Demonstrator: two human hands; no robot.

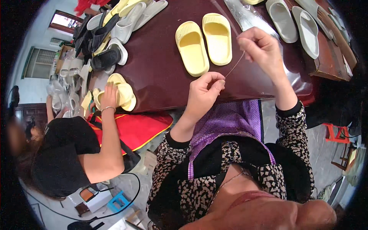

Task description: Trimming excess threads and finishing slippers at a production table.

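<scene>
A thin elastic band or string (pixel 234 66) is stretched taut between my two hands above the dark red table (pixel 153 73). My left hand (pixel 204 92) pinches its lower end near the table's front edge. My right hand (pixel 261 48) pinches the upper end, raised over a clear plastic bag (pixel 245 15). A pair of pale yellow slide slippers (pixel 204 42) lies side by side on the table just beyond my hands, soles down.
A person in black at the left presses a hand (pixel 109 97) on another yellow slipper pair (pixel 122 94) at the table corner. Mixed slippers (pixel 111 34) are piled at the far left; white slippers (pixel 293 21) lie at the far right. Orange stool (pixel 335 134) on the floor.
</scene>
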